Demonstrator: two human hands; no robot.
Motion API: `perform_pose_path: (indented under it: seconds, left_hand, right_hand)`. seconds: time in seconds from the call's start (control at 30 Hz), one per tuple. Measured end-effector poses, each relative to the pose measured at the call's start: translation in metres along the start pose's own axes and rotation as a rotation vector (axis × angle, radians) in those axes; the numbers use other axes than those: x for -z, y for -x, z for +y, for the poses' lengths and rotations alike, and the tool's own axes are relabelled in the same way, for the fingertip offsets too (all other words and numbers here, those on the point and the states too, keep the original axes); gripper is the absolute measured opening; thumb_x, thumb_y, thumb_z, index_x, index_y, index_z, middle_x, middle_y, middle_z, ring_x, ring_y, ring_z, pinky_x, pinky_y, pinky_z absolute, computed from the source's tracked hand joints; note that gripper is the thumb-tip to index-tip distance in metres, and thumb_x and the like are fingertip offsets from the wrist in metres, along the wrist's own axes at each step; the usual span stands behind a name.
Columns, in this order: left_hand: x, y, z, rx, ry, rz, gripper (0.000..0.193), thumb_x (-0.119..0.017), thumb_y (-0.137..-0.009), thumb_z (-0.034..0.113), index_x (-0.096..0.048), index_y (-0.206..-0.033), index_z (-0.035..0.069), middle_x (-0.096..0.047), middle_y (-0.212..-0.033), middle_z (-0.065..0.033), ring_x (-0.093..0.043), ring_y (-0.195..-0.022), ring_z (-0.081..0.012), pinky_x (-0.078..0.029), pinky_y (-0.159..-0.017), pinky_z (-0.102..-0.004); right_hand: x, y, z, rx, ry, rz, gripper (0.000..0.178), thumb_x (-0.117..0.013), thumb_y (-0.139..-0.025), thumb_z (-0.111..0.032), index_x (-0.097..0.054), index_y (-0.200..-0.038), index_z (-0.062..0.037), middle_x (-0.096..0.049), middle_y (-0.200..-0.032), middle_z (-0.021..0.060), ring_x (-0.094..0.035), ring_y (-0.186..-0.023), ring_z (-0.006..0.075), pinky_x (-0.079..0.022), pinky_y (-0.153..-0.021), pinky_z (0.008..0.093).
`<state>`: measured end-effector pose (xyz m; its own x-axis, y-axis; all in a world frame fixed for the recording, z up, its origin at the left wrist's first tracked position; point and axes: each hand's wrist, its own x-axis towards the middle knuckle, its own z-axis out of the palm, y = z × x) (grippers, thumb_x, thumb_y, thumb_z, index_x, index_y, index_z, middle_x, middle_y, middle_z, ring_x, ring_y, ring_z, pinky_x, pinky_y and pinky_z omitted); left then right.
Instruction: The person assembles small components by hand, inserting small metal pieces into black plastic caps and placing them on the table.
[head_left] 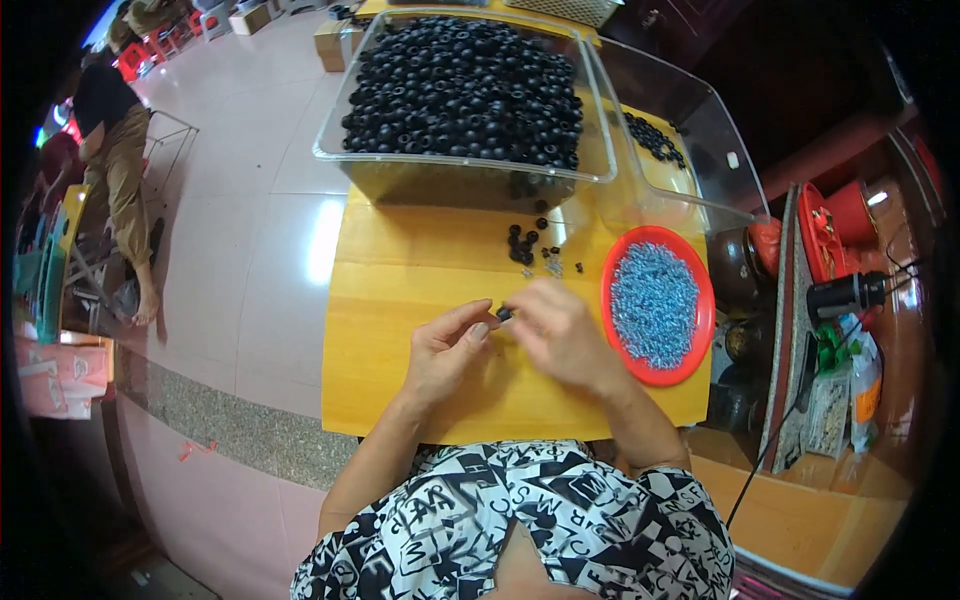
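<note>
Small black bead-like part at fingertips, between both hands, above yellow counter. Left hand: thumb and forefinger slightly parted. Right hand: fingers curled in; from here, cannot tell which grips part. Beyond: loose black parts, heaped clear bin. Right: red tray, bluish pieces.

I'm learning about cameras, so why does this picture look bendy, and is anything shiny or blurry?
In the head view, the fisheye lens bends straight edges near the rim, leaving black corners; same view, white glare shines on the pale, glossy tiled floor, and the person's bare right hand looks slightly blurred.
</note>
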<state>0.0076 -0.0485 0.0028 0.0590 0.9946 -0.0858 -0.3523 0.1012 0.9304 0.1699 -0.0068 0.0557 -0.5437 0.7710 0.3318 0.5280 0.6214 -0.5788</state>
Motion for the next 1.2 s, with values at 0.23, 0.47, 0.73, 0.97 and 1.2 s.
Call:
perform_pose_path:
  seconds: [0.23, 0.47, 0.73, 0.97, 1.2]
  left_hand:
    - [0.014, -0.004, -0.008, 0.073, 0.189, -0.042, 0.021, -0.06, -0.077, 0.003, -0.058, -0.097, -0.003, -0.062, -0.083, -0.0082, -0.057, -0.071, -0.0107, -0.046, -0.064, -0.0212]
    - [0.013, -0.008, -0.003, 0.086, 0.294, 0.025, 0.017, -0.058, -0.077, 0.001, -0.058, -0.094, -0.003, -0.061, -0.079, -0.0106, -0.054, -0.06, -0.0108, -0.041, -0.052, -0.0191]
    - [0.017, -0.005, -0.002, 0.115, 0.388, 0.005, 0.021, -0.056, -0.077, 0.0, -0.056, -0.097, -0.003, -0.06, -0.086, -0.0118, -0.055, -0.069, -0.0134, -0.043, -0.059, -0.021]
    - [0.016, -0.009, -0.005, 0.156, 0.494, -0.078, 0.026, -0.059, -0.075, 0.003, -0.055, -0.101, -0.002, -0.058, -0.088, -0.0146, -0.054, -0.068, -0.0151, -0.044, -0.062, -0.0223]
    - [0.017, -0.009, -0.004, 0.181, 0.545, -0.109, 0.022, -0.058, -0.076, 0.002, -0.056, -0.098, -0.003, -0.059, -0.086, -0.0141, -0.054, -0.066, -0.0153, -0.045, -0.061, -0.022]
  right_hand:
    - [-0.005, 0.019, -0.019, 0.047, -0.004, 0.105, 0.025, -0.063, -0.066, -0.003, -0.055, -0.089, 0.002, -0.053, -0.078, 0.0141, -0.054, -0.073, 0.0286, -0.045, -0.064, 0.0339]
    - [0.095, 0.104, 0.043, -0.572, 0.613, 0.005, 0.027, -0.061, -0.066, -0.002, -0.055, -0.092, 0.0034, -0.056, -0.086, 0.02, -0.054, -0.084, 0.0345, -0.044, -0.073, 0.0379]
    - [0.098, 0.138, 0.068, -0.687, 0.509, 0.179, 0.021, -0.061, -0.065, -0.002, -0.055, -0.085, 0.0026, -0.057, -0.083, 0.0199, -0.054, -0.08, 0.0355, -0.043, -0.07, 0.0382]
    - [0.108, 0.142, 0.07, -0.746, 0.379, 0.264, 0.011, -0.055, -0.069, 0.004, -0.055, -0.08, 0.0016, -0.056, -0.078, 0.0167, -0.056, -0.073, 0.0307, -0.043, -0.065, 0.0342]
    - [0.094, 0.115, 0.067, -0.649, 0.194, 0.385, 0.01, -0.055, -0.074, 0.001, -0.058, -0.084, 0.0023, -0.058, -0.078, 0.013, -0.057, -0.073, 0.0218, -0.043, -0.065, 0.0293]
